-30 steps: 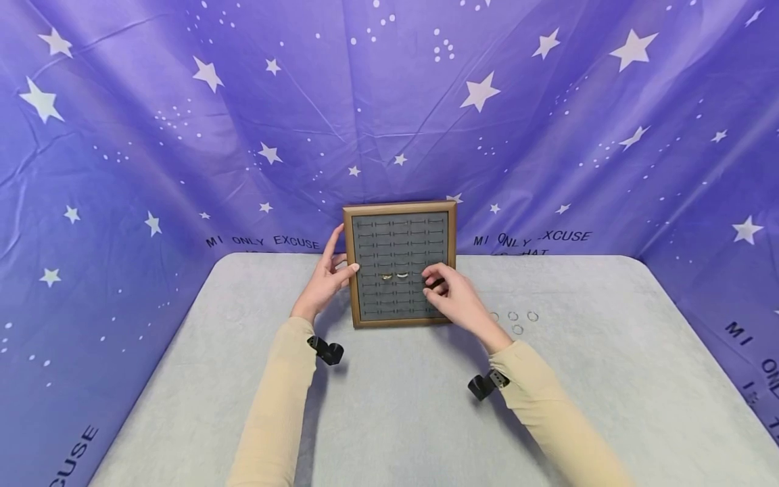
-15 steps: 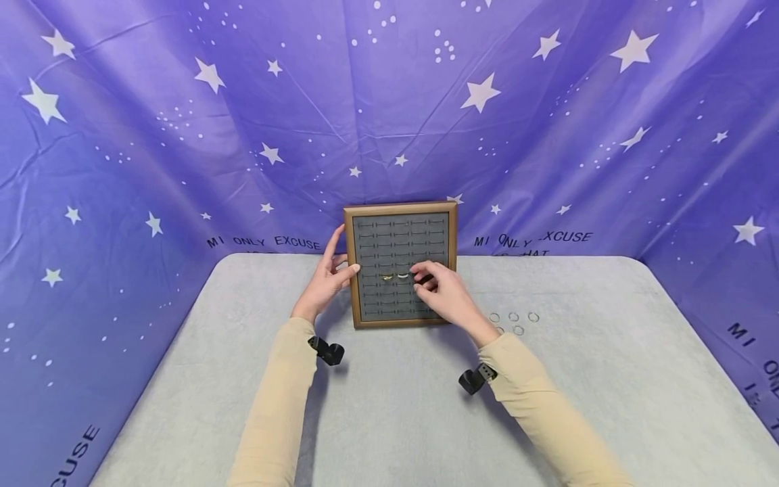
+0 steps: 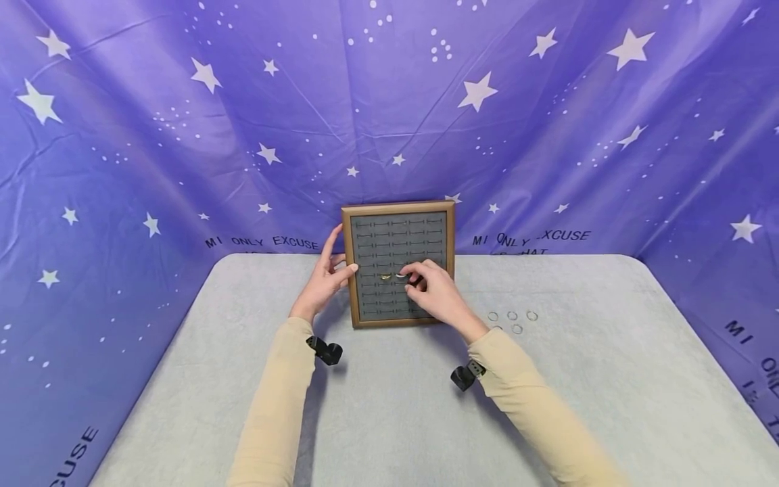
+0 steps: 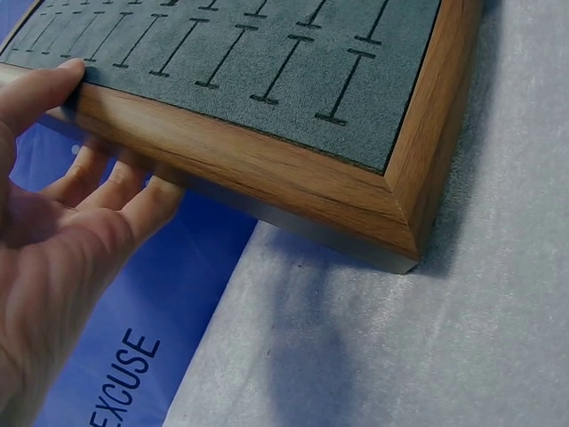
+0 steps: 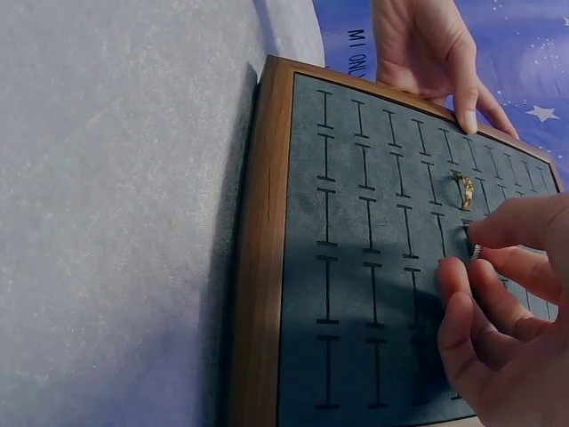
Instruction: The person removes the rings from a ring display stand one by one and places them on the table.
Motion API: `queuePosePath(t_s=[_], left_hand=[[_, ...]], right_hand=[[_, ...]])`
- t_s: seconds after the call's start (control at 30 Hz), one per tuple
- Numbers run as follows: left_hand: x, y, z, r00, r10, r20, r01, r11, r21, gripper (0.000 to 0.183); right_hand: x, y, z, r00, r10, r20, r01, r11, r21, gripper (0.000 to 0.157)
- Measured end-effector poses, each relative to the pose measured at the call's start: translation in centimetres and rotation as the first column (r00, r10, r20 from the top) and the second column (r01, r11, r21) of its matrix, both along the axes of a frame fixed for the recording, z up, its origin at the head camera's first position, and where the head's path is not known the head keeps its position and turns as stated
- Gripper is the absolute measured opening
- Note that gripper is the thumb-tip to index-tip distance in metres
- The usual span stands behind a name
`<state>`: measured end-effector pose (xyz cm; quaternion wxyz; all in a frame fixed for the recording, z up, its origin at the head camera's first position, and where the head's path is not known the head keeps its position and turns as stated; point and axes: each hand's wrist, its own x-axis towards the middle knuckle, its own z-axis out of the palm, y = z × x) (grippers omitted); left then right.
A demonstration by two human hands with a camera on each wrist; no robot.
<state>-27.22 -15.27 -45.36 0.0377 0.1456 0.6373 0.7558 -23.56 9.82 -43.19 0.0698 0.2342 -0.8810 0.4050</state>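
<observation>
A ring display tray (image 3: 398, 237) with a wooden frame and a slotted grey pad is propped up at the back of the table. My left hand (image 3: 324, 284) grips its left edge, thumb on the front and fingers behind. A gold ring (image 5: 466, 191) sits in a slot of the pad. Beside it is a silver ring (image 5: 476, 253), partly hidden by my right hand (image 3: 438, 291). The right index fingertip touches or nearly touches the silver ring, while the thumb stands apart below. The other right fingers are loosely bent.
Several loose rings (image 3: 512, 316) lie on the grey table (image 3: 389, 406), right of the tray. A purple star-printed curtain (image 3: 389, 101) hangs behind the tray and at both sides. Each wrist carries a small black camera (image 3: 326, 351).
My right hand has moved left across the pad, from its right side to the silver ring. The left hand and the tray have stayed in place.
</observation>
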Motion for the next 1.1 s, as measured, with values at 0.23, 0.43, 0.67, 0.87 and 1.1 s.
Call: queuePosePath(t_s=[0.23, 0.43, 0.67, 0.87, 1.1], left_hand=[[0.2, -0.1, 0.2, 1.000, -0.001, 0.015, 0.002, 1.000, -0.010, 0.086], [0.2, -0.2, 0.1, 0.999, -0.002, 0.039, 0.003, 1.000, -0.015, 0.085], [0.3, -0.2, 0.1, 0.999, -0.011, 0.035, 0.011, 1.000, -0.009, 0.086], [0.4, -0.1, 0.1, 0.999, -0.011, 0.030, 0.011, 1.000, -0.006, 0.086], [0.3, -0.1, 0.2, 1.000, -0.011, 0.017, 0.011, 1.000, -0.002, 0.086]], right_hand=[[-0.1, -0.7, 0.0, 0.998, -0.055, -0.031, 0.057, 0.996, 0.074, 0.017], [-0.1, -0.9, -0.3, 0.996, -0.081, -0.048, 0.084, 0.994, 0.066, 0.013], [0.2, -0.6, -0.8, 0.997, -0.049, -0.057, 0.046, 0.997, -0.060, 0.015], [0.5, -0.3, -1.2, 0.999, -0.011, -0.051, 0.005, 0.993, -0.121, 0.007], [1.0, 0.0, -1.3, 0.999, -0.029, -0.046, 0.020, 0.984, -0.178, 0.013]])
